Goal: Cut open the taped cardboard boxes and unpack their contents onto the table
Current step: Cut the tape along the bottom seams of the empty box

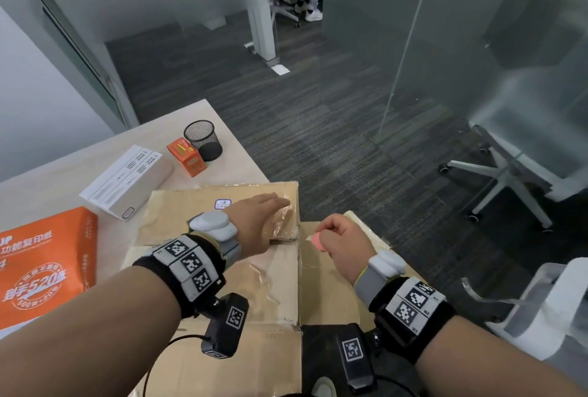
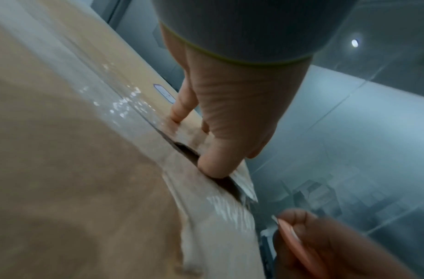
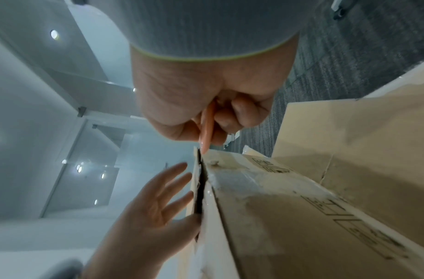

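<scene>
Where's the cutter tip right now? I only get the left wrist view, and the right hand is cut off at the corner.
Observer: In the right wrist view, the right hand pinches the pink cutter, with its tip at the end of the cardboard box seam.
Operator: Left hand clear of it?
Observer: In the head view, the left hand lies flat on the far flap, apart from the cutter.
Operator: Anything on the table?
Observer: An orange paper ream, a white box, a small orange box and a black mesh cup stand on the table.
</scene>
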`<action>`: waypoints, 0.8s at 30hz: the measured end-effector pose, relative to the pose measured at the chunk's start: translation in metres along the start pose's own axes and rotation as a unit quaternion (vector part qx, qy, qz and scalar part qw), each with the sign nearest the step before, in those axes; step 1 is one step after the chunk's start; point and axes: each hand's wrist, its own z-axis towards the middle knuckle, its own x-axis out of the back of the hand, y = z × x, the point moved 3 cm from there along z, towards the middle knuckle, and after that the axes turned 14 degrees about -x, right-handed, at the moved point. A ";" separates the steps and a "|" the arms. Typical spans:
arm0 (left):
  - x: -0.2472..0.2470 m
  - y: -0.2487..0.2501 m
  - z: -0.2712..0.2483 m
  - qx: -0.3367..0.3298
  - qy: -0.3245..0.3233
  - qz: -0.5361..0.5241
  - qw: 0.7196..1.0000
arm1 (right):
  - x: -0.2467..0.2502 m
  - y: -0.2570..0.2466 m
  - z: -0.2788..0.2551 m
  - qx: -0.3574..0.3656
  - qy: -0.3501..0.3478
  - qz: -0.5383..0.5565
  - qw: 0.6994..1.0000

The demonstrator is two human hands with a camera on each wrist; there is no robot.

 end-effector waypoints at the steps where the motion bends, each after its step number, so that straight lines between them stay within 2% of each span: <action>1: 0.002 -0.007 -0.007 0.010 0.034 -0.034 0.999 | 0.003 -0.001 -0.001 0.004 0.005 0.018 1.000; 3: 0.003 -0.023 -0.022 0.040 0.102 -0.130 0.985 | 0.007 -0.004 -0.006 0.021 0.006 0.048 0.999; 5: 0.000 -0.040 -0.040 0.094 0.163 -0.222 0.957 | 0.005 -0.012 -0.014 0.047 -0.004 0.061 0.997; 7: -0.001 -0.054 -0.059 0.153 0.212 -0.271 0.927 | -0.003 -0.023 -0.023 0.072 -0.021 0.059 0.995; 10: -0.002 -0.059 -0.076 0.192 0.242 -0.330 0.892 | -0.022 -0.038 -0.030 0.092 -0.036 0.049 0.994; 11: -0.001 -0.057 -0.082 0.196 0.247 -0.376 0.872 | -0.034 -0.044 -0.033 0.090 -0.052 0.051 0.993; 13: -0.003 -0.043 -0.088 0.218 0.220 -0.511 0.802 | -0.054 -0.056 -0.038 0.079 -0.097 0.077 0.989; 15: -0.006 -0.030 -0.096 0.243 0.153 -0.650 0.704 | -0.081 -0.067 -0.045 0.069 -0.150 0.107 0.980; 18: -0.009 -0.023 -0.111 0.203 0.072 -0.796 0.565 | -0.124 -0.082 -0.055 0.077 -0.178 0.094 0.977; 21: -0.005 -0.034 -0.127 0.150 0.095 -0.865 0.470 | -0.155 -0.087 -0.056 0.087 -0.174 0.048 0.980; 23: -0.005 -0.052 -0.141 0.149 0.142 -0.889 0.409 | -0.177 -0.090 -0.056 0.098 -0.168 0.017 0.981; 24: -0.005 -0.061 -0.144 0.159 0.172 -0.889 0.393 | -0.182 -0.090 -0.054 0.106 -0.153 0.001 0.982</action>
